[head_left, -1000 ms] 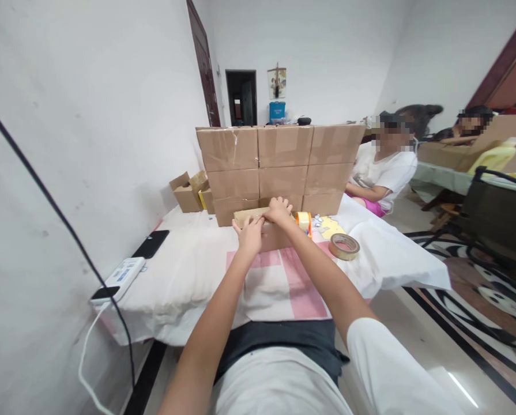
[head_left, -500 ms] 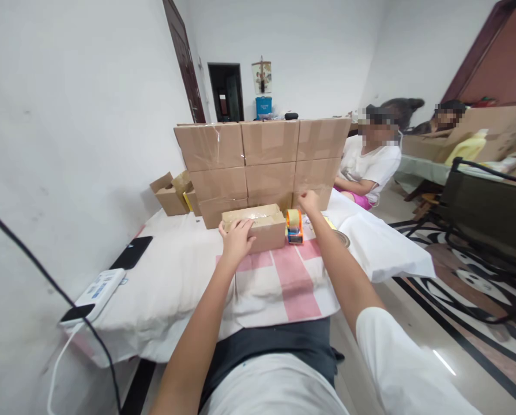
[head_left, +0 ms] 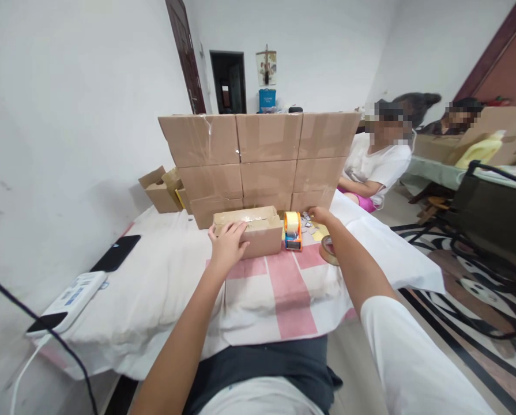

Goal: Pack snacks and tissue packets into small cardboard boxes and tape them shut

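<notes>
A small cardboard box [head_left: 262, 241] stands on the cloth-covered table, with clear tape along its top. My left hand [head_left: 228, 245] grips its left front part, fingers over the top edge and thumb against the front face. To the right of this box is an orange and blue tape dispenser [head_left: 293, 231] with a roll on it. My right hand [head_left: 322, 215] is beyond the dispenser, over small paper scraps [head_left: 308, 223]; its fingers are pressed together, and whatever they hold is too small to make out. A brown tape roll [head_left: 328, 251] lies beside my right forearm, partly covered by it.
A wall of stacked cardboard boxes [head_left: 267, 138] rises right behind the work. Open boxes [head_left: 162, 193] sit at the back left. A black phone [head_left: 116, 252] and a white power strip [head_left: 70, 302] lie on the left. A person in a white shirt [head_left: 381, 161] sits beyond the right corner.
My right hand has moved slightly right and down, toward the paper scraps. More of the tape roll shows beside my forearm. My left hand stays on the box; the view has shifted a little.
</notes>
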### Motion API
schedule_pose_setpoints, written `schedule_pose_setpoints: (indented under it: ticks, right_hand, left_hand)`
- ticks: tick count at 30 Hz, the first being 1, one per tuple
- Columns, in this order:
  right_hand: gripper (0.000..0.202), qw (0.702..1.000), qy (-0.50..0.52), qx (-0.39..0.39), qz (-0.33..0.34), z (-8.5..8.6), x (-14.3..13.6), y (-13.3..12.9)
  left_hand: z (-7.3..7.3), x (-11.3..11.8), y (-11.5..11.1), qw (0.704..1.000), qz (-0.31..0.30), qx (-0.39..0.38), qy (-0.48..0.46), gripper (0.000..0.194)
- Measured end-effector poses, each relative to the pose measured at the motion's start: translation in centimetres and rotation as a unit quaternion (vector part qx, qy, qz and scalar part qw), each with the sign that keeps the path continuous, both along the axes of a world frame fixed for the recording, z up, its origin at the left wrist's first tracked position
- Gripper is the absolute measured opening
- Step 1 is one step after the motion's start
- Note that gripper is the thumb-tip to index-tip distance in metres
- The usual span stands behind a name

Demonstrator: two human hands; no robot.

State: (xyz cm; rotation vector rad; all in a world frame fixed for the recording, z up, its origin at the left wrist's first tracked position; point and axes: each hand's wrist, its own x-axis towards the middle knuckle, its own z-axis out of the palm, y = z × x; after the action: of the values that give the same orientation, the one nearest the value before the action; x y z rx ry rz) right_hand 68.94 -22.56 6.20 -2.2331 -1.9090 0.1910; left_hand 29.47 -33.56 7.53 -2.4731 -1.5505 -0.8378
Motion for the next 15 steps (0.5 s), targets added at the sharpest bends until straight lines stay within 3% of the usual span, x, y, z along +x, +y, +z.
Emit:
schedule_pose_setpoints:
  ticks: [11,15]
  right_hand:
    - [0.032,0.998,-0.041,-0.013,0.051,-1.0,0.1,1.2]
    - [0.018,0.997,-0.052,-0.017,0.057,-1.2,0.4,2.1]
  left_hand:
    - [-0.2,0.0,-0.4,1.000,-0.001,0.008,-0.008,0.050]
    - [-0.3,0.0,-0.7,1.000,-0.008,0.019,-0.014,0.050]
